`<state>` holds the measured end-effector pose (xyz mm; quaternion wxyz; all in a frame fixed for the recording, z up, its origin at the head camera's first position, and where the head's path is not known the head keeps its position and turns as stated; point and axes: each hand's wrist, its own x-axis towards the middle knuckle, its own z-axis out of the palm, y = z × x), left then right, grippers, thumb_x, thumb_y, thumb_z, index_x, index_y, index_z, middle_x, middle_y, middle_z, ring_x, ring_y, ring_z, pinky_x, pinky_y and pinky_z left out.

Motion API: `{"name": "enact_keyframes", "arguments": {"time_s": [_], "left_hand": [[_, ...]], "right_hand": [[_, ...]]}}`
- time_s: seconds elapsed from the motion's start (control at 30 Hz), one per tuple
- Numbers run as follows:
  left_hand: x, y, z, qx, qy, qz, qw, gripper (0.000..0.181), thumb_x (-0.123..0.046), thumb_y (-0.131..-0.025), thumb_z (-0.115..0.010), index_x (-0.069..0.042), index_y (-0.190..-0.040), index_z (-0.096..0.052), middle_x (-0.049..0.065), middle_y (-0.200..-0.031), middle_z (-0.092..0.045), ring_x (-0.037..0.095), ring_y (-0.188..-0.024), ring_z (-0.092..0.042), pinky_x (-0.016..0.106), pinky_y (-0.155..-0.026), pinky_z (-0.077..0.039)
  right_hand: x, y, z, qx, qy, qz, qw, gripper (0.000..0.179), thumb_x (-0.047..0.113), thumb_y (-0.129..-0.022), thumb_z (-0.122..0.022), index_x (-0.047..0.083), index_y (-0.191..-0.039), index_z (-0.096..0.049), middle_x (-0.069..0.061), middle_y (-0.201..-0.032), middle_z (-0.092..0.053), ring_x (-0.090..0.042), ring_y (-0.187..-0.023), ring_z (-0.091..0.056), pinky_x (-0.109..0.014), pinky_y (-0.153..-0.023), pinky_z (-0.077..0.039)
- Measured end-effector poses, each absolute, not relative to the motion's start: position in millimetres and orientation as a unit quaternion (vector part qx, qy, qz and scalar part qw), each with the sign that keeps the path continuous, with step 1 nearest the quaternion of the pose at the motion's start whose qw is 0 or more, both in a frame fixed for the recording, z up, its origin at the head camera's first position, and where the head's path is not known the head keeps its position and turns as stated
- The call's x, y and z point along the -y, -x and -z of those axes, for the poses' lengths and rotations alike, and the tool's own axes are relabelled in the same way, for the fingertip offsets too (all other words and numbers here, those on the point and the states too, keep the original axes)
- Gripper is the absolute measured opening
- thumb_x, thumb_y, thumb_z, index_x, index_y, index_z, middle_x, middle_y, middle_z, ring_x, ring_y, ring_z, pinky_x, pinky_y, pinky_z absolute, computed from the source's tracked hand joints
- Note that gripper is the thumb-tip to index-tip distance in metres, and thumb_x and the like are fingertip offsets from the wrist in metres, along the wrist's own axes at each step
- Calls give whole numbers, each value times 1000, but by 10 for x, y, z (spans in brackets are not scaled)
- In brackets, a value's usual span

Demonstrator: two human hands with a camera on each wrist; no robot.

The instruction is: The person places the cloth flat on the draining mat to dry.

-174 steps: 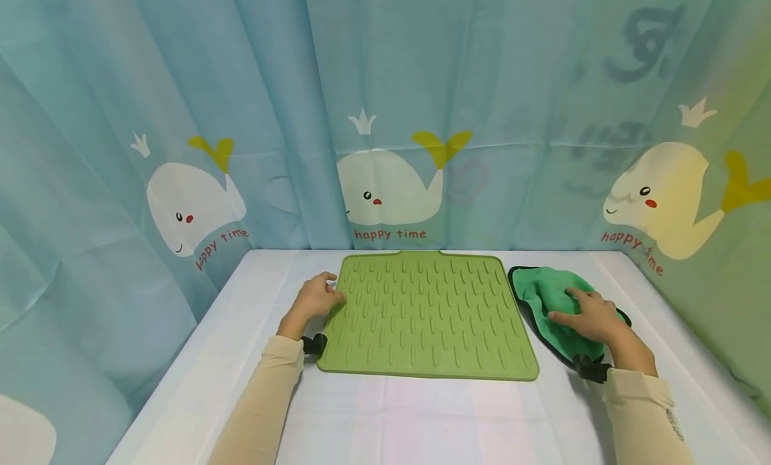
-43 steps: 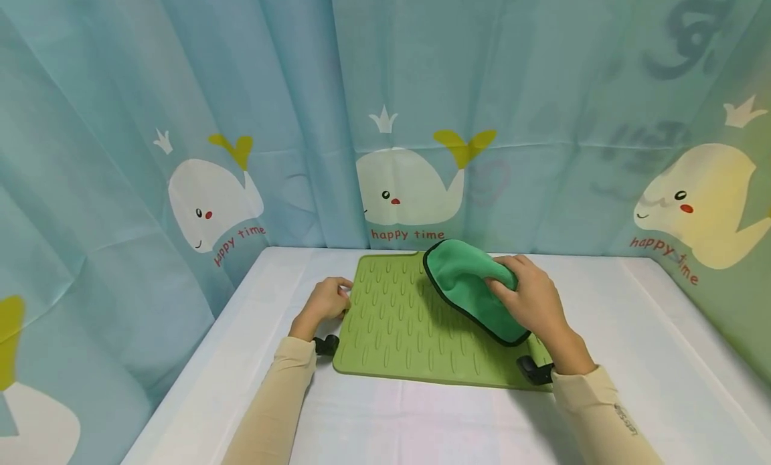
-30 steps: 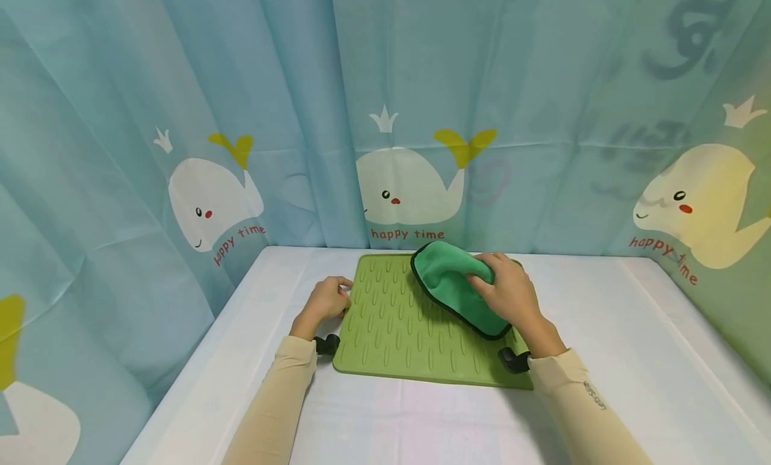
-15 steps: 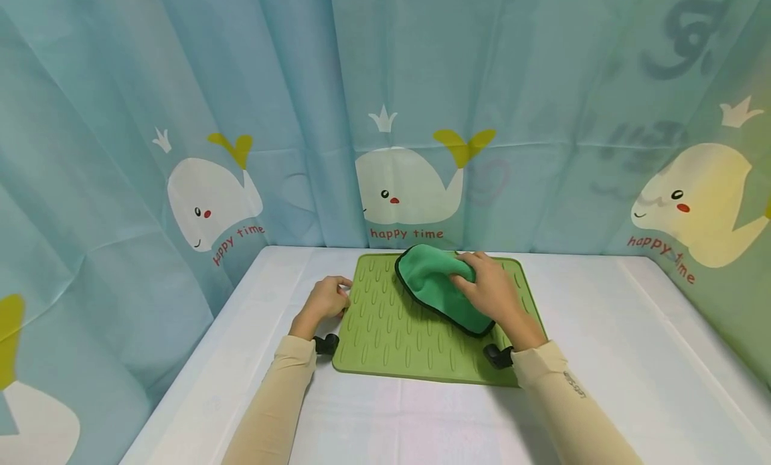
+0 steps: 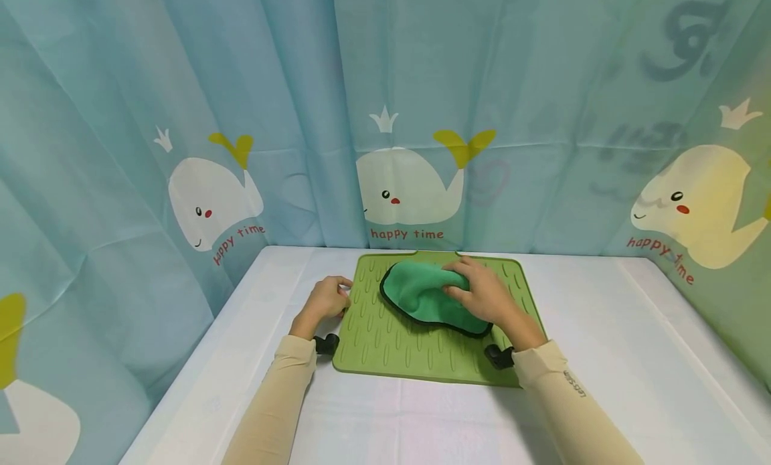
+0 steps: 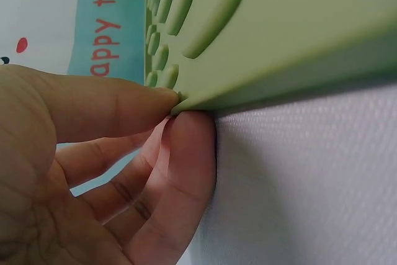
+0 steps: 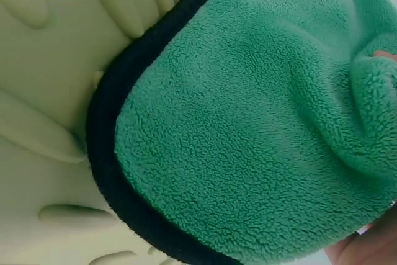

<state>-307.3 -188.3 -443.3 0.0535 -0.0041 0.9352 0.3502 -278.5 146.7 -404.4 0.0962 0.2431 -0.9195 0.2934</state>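
Your right hand (image 5: pixel 484 294) grips the black-edged green plush cloth (image 5: pixel 415 296) extending left, seemingly touching the ribbed green mat (image 5: pixel 388 352) your left hand (image 5: pixel 327 299) pinches.

This is a curtained-off booth; whether it stands in a home, a studio or elsewhere cannot be told. Blue curtains (image 5: pixel 397 63) printed with cartoon whales (image 5: pixel 409 187) and the words "happy time" (image 5: pixel 407 235) close in the back and both sides of a white-covered tabletop (image 5: pixel 608 331).
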Motion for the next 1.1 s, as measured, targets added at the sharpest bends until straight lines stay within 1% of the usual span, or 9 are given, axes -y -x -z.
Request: {"name": "enact_keyframes", "arguments": {"time_s": [0.1, 0.3, 0.43, 0.53, 0.67, 0.8, 0.87, 0.93, 1.1], "left_hand": [[1885, 3081, 4436, -934, 5, -352, 57, 44, 1, -91, -65, -4, -135, -65, 8, -88, -67, 16, -60, -63, 28, -60, -49], [1879, 3102, 4442, -933, 6, -354, 58, 44, 1, -92, -66, -5, -135, -65, 8, -91, -67, 17, -62, -64, 29, -62, -50], [1882, 3105, 4450, -934, 8, -352, 57, 43, 1, -92, -67, -5, -135, -65, 9, -92, -67, 17, -62, -63, 28, -62, -50], [1885, 3096, 4455, -935, 10, -350, 56, 44, 1, -92, -66, -5, -135, -65, 9, -91, -68, 17, -61, -63, 28, -62, -49], [1886, 3084, 4463, -935, 8, -350, 53, 44, 1, -91, -65, -5, -134, -65, 8, -88, -68, 16, -60, -63, 28, -62, -47], [1890, 3081, 4467, -935, 3, -351, 52, 43, 2, -91, -64, -4, -134, -65, 8, -86, -67, 17, -59, -63, 28, -61, -47], [1889, 3082, 4466, -934, 1, -353, 52, 43, 2, -91, -65, -4, -134, -65, 7, -86, -67, 17, -59, -63, 28, -61, -47], [1891, 3083, 4464, -935, -1, -352, 52, 43, 1, -91, -64, -3, -134, -65, 8, -86, -67, 17, -59, -63, 28, -60, -47], [1892, 3090, 4471, -936, 0, -349, 50, 43, 1, -91, -64, -4, -134, -65, 7, -86, -68, 17, -59, -64, 28, -60, -48]], "right_hand": [[-1473, 2795, 4043, 913, -256, -304, 93, 39, 20, -96, -73, 8, -133, -66, -18, -134, -63, -42, -123, -60, -60, -98, -50], [-1484, 2800, 4009, 899, -283, -321, 94, 37, 17, -95, -74, 7, -130, -68, -12, -123, -66, -31, -106, -65, -52, -88, -53], [-1487, 2811, 4016, 899, -293, -312, 92, 36, 17, -94, -75, 8, -128, -69, -10, -119, -66, -28, -102, -65, -49, -86, -52], [-1483, 2822, 4061, 906, -297, -292, 71, 36, 16, -94, -75, 7, -128, -69, -11, -119, -65, -29, -104, -64, -49, -88, -52], [-1489, 2840, 4146, 919, -295, -258, 29, 38, 17, -95, -73, 5, -131, -68, -14, -122, -64, -34, -110, -63, -52, -92, -52], [-1509, 2857, 4208, 924, -290, -250, 0, 40, 19, -96, -72, 5, -134, -66, -19, -132, -63, -42, -121, -60, -58, -99, -49], [-1520, 2867, 4226, 920, -292, -260, -6, 41, 19, -97, -72, 5, -135, -65, -21, -136, -61, -45, -125, -58, -61, -101, -47], [-1529, 2882, 4241, 916, -291, -274, -11, 42, 18, -97, -72, 4, -135, -65, -22, -138, -60, -45, -126, -57, -61, -102, -47], [-1541, 2908, 4257, 911, -291, -291, -25, 44, 18, -96, -72, 4, -137, -63, -19, -134, -60, -40, -123, -59, -58, -100, -48]]}}
